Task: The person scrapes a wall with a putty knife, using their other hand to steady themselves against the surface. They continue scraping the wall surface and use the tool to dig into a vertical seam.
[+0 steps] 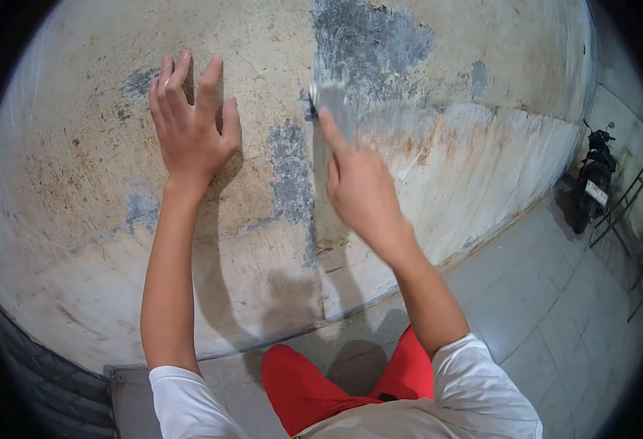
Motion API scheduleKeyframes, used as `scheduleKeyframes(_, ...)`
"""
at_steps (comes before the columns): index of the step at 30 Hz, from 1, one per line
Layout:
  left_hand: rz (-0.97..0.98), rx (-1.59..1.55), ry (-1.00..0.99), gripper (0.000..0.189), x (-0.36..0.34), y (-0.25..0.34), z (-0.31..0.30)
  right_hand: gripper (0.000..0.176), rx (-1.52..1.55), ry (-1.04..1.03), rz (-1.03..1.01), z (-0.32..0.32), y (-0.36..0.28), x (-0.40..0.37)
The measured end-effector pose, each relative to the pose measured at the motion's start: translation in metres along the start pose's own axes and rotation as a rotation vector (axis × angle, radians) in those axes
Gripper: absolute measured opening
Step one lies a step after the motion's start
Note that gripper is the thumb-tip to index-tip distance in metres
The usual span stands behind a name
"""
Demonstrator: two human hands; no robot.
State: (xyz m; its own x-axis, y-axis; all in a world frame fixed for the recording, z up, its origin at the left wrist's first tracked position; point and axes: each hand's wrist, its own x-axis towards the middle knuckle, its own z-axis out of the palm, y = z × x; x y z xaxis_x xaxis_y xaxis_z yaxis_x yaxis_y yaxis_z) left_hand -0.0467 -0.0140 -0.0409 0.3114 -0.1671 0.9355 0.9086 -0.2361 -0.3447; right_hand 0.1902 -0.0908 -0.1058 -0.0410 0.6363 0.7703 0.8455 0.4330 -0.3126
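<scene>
My left hand [191,124] lies flat against a stained, peeling wall [438,161], fingers spread and pointing up. My right hand [359,186] grips a metal scraper [330,99], with the index finger stretched along its blade. The blurred blade presses on the wall just below a large grey patch [369,40] where the paint is gone. Another bare grey strip [290,175] runs down the wall between my two hands.
A tiled floor [555,307] stretches to the right along the wall's base. A parked motorbike [596,179] stands far right, next to a metal railing [632,212]. A dark tyre [36,373] sits at the lower left. My red shorts [314,388] show at the bottom.
</scene>
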Motion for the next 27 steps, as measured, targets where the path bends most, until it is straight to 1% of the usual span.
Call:
scheduleKeyframes(3,-0.004,0.006,0.006,0.06,-0.001,0.0,0.001,0.063,-0.053,0.006,-0.009,0.002,-0.002,-0.012)
scheduleKeyframes(6,-0.008,0.003,0.005,0.061,-0.001,0.0,0.002,0.066,0.005,0.044,-0.057,-0.011,-0.004,0.022)
scheduleKeyframes(10,-0.011,0.012,0.008,0.061,0.0,0.001,0.001,0.067,-0.063,0.108,-0.041,0.01,-0.001,-0.009)
scheduleKeyframes(12,-0.012,0.006,0.002,0.061,-0.001,0.001,0.0,0.067,-0.081,-0.035,0.009,0.015,-0.004,-0.023)
scheduleKeyframes(13,-0.012,0.003,-0.003,0.061,-0.001,0.001,-0.001,0.067,-0.08,-0.034,0.005,0.015,-0.004,-0.016)
scheduleKeyframes(15,-0.014,0.005,0.001,0.061,0.0,0.001,0.0,0.068,-0.052,0.114,-0.073,0.011,-0.005,0.01)
scheduleKeyframes(18,-0.012,0.002,-0.004,0.061,0.0,0.0,0.001,0.068,-0.07,0.124,-0.067,0.009,-0.008,0.016)
scheduleKeyframes(19,-0.012,0.002,-0.001,0.06,0.0,0.0,0.001,0.068,-0.072,0.121,-0.065,0.009,-0.008,0.007)
scheduleKeyframes(21,-0.007,0.001,0.005,0.06,0.001,-0.001,0.001,0.067,-0.042,0.009,-0.005,0.01,-0.008,-0.014)
scheduleKeyframes(23,-0.005,0.001,0.005,0.06,0.0,0.0,0.0,0.066,-0.038,-0.002,-0.009,0.005,-0.005,-0.012)
scheduleKeyframes(25,-0.011,0.001,0.009,0.06,0.0,0.0,0.001,0.065,-0.033,-0.002,-0.032,0.001,-0.006,0.006)
scheduleKeyframes(27,-0.019,-0.001,0.0,0.06,-0.001,0.0,0.0,0.065,0.031,0.099,-0.076,-0.002,-0.007,0.024)
